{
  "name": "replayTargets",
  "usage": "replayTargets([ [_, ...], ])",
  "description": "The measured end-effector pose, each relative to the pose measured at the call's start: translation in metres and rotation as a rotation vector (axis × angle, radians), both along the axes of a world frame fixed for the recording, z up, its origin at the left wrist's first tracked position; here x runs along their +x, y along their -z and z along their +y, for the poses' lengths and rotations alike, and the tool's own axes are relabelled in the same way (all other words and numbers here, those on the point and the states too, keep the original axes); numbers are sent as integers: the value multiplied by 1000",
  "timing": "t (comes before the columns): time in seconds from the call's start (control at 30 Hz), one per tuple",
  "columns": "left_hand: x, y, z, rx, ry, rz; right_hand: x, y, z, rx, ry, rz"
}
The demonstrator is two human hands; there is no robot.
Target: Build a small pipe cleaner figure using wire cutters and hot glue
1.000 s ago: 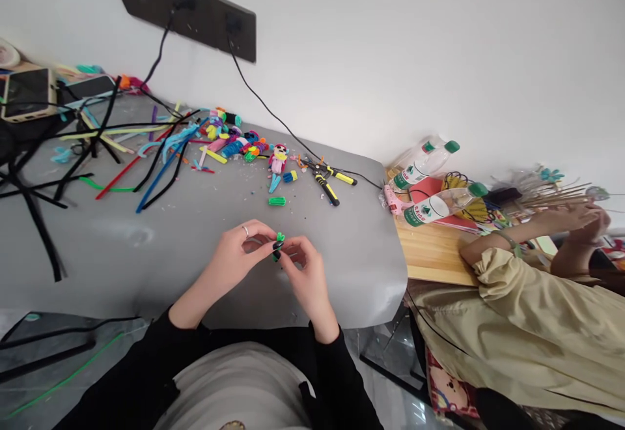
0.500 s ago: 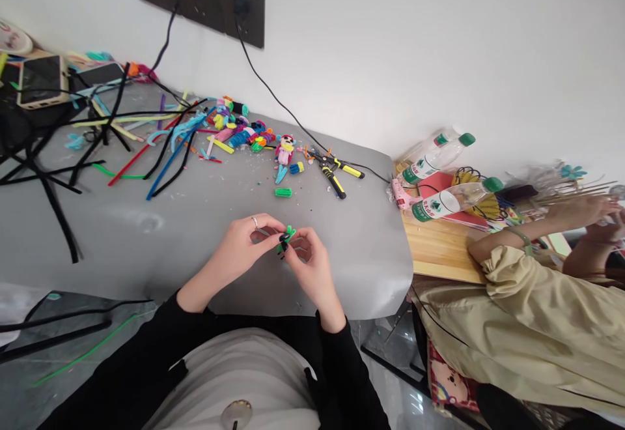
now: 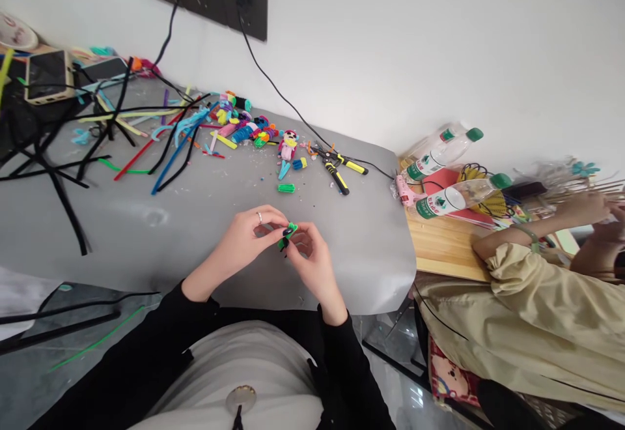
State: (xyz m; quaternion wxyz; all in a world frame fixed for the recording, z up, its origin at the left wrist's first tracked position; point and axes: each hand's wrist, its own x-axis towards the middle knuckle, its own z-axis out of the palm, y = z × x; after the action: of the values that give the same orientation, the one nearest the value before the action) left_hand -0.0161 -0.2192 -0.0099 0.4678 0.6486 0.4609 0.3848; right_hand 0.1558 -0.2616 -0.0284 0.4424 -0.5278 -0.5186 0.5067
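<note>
Both my hands meet over the near part of the grey table [image 3: 146, 234]. Between their fingertips sits a small green and black pipe-cleaner piece [image 3: 287, 233]. My left hand [image 3: 247, 241], with a ring on one finger, pinches it from the left. My right hand [image 3: 312, 257] pinches it from the right, fingers curled. A short green coiled piece [image 3: 286, 187] lies on the table just beyond my hands. Farther back stands a small pink pipe-cleaner figure [image 3: 288, 144].
Loose pipe cleaners in many colours [image 3: 161, 137] and black strips [image 3: 58, 176] cover the far left. Yellow-handled pliers [image 3: 336, 171] lie beside a cable. On the right are a wooden board [image 3: 444, 247], two plastic bottles [image 3: 454, 199], and a person in a beige sleeve [image 3: 527, 313].
My hands stay together on the green and black piece, turning it slightly. The view has shifted a little, so the table contents sit slightly more to the right.
</note>
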Motion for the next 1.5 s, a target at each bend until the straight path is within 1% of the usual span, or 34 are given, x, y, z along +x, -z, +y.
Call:
replayTargets([
  [0.17,-2,-1,2,-2,11,22,0,-1,2,-32,2,99],
  [0.47,0,3,0,7,-23,27,0,1,5,-81,24,159],
  [0.6,-1,-1,-1,-5,-40,28,-1,4,4,-90,38,195],
  [0.67,-1,-4,-1,-27,-17,-10,-1,7,5,-90,63,209],
  [0.8,-3,-9,-4,-127,91,-131,2,12,7,-112,91,262],
  [0.87,-4,-9,-5,-156,97,-169,3,13,7,-121,114,306],
  [0.97,-5,-5,-6,-134,64,-199,5,14,7,-126,167,368],
  [1.07,-5,-1,-7,-66,26,-143,5,13,6,-122,168,387],
  [1.17,-1,3,-8,25,35,-19,2,12,5,-88,160,339],
  [1.27,3,7,-8,92,9,29,-1,10,2,-49,174,260],
  [1.4,5,15,-6,70,-62,49,-2,8,-1,-22,206,205],
  [1.5,5,19,-4,40,-36,46,0,7,0,2,236,231],
])
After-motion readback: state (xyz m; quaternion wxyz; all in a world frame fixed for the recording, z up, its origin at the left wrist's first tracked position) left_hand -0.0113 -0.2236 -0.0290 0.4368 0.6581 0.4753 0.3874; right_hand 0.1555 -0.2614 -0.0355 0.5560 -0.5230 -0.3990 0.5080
